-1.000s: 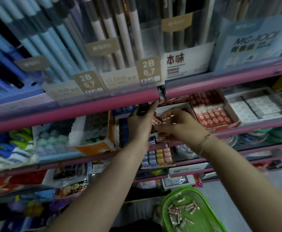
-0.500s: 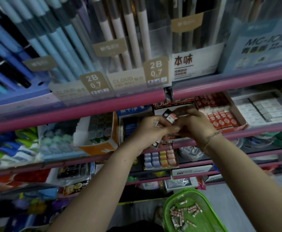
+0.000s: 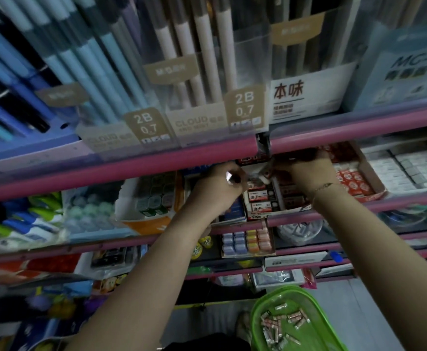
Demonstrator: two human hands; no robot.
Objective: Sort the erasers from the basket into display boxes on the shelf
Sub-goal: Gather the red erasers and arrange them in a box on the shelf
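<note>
Tall shop shelf (image 3: 121,171) w/ pink rails, pens and pencil cases on top row, display boxes one level below. Tilted forward, prob. so that customers see the stock. Green basket (image 3: 258,315) low at the right, under the arms, near enough to reach; many small erasers (image 3: 281,325) left loose inside, so sorting seems far from finished.

Middle display box (image 3: 265,198) w/ black-and-white erasers in rows, between a blue box at left and a red-white eraser box (image 3: 352,178) at right. Both arms raised to this box, meeting at its back edge under the rail.

Left hand (image 3: 217,188): fingers curled, something small and shiny at the fingertips; cannot tell if gripped. Right hand (image 3: 306,173): fingers bent around a pale eraser (image 3: 264,176), pinching it just above the rows, prob. to slide it in flat beside the others. Blurred here, exact contact w/ the box not clear.

Risk: tilt of box, eraser may slip forward if not pushed fully into its row.
</note>
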